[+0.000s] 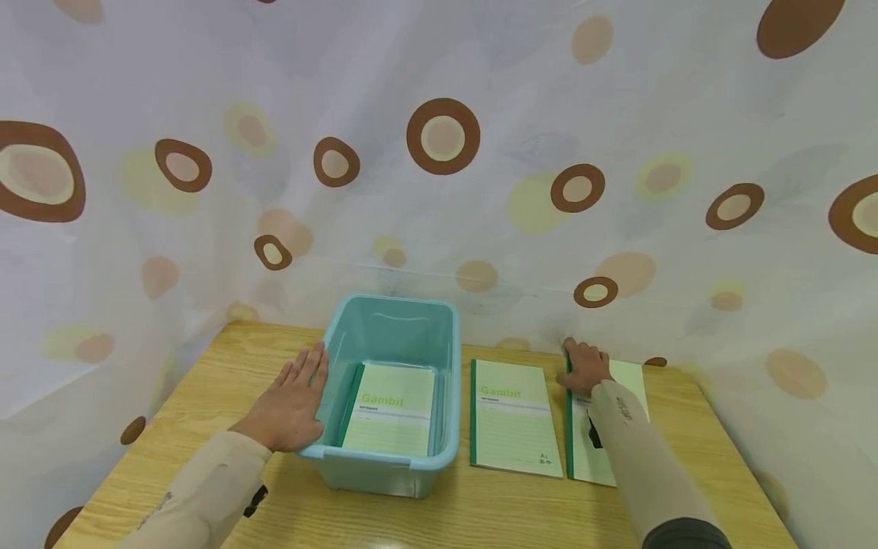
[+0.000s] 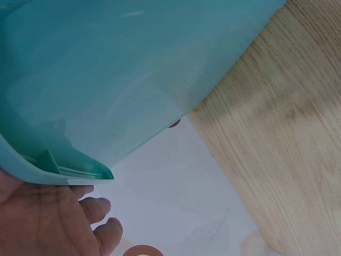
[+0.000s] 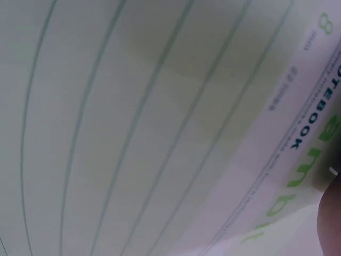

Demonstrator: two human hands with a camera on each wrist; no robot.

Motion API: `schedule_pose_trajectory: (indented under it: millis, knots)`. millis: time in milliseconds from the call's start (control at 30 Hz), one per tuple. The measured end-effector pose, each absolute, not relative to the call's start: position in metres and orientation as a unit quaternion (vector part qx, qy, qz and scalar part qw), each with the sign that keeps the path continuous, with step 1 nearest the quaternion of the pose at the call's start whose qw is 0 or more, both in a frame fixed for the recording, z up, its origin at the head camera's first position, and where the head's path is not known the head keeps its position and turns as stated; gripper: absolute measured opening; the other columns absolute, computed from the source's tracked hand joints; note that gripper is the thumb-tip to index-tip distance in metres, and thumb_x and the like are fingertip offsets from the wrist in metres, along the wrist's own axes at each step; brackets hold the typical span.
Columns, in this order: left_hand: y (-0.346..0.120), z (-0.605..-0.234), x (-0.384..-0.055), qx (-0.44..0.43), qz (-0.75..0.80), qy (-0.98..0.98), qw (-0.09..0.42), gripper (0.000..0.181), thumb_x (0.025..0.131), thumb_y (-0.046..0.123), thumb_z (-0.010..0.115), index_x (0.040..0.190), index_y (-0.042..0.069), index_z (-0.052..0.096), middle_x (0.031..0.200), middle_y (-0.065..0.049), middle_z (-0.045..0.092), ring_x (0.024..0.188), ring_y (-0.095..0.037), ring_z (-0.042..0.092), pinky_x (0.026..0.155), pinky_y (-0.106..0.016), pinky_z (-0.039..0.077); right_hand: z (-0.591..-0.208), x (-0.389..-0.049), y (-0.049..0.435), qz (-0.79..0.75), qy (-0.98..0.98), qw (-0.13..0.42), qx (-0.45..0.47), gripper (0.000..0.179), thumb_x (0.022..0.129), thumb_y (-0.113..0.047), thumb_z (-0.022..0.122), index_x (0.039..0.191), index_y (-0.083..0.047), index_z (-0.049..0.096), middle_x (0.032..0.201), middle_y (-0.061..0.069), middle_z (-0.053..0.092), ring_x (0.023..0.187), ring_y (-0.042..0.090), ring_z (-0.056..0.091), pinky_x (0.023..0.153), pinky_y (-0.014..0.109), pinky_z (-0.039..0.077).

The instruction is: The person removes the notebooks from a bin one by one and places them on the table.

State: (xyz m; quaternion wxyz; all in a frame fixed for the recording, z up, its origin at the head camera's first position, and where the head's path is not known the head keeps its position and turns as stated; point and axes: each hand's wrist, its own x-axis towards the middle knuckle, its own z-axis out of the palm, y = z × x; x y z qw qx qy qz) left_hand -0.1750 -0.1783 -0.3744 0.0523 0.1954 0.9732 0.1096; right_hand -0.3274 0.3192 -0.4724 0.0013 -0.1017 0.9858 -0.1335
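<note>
Right notebook (image 1: 593,461) on the table (image 1: 384,526), its upper spine edge beneath your right hand (image 1: 586,367).
It's a flat rectangle, its pale cover printed with lines, a green strip down the spine; the table is wood-grained, the bin (image 1: 373,474) smooth blue plastic. Your right fingers bend at the spine, though I can't tell whether they pinch it; your left hand (image 1: 291,404) touches the bin's left rim, fingers nearly straight.
</note>
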Motion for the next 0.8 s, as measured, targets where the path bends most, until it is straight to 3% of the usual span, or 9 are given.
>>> schedule_pose_trajectory:
  millis: [233,500,800]
  knots:
    - [-0.179,-0.375,-0.175,0.194,0.115,0.973,0.051,0.079,0.077,0.004,0.044,0.147,-0.015,0.013,0.157,-0.03,0.004,0.143,-0.048,0.004,0.113,-0.059,0.01,-0.481,-0.333,0.317,-0.145,0.984,0.029,-0.104,0.033,0.079,-0.021,0.063,0.101,-0.005,0.043,0.092,0.015,0.048,0.085,0.036,0.045,0.08,0.06,0.033]
    - [-0.178,-0.376,-0.177,0.191,0.116,0.973,0.051,0.08,0.076,0.004,0.042,0.147,-0.015,0.013,0.157,-0.029,0.004,0.143,-0.047,0.005,0.113,-0.059,0.01,-0.487,-0.333,0.313,-0.153,0.981,0.028,-0.118,0.037,0.081,-0.009,0.061,0.115,0.001,0.048,0.106,0.027,0.055,0.096,0.046,0.053,0.086,0.063,0.039]
    - [-0.179,-0.375,-0.176,0.19,0.112,0.974,0.057,0.08,0.076,0.004,0.043,0.148,-0.015,0.012,0.157,-0.029,0.003,0.143,-0.047,0.004,0.113,-0.059,0.01,-0.487,-0.329,0.306,-0.149,0.982,0.044,-0.11,0.041,0.086,-0.01,0.066,0.121,0.002,0.05,0.111,0.027,0.057,0.095,0.042,0.057,0.085,0.061,0.042]
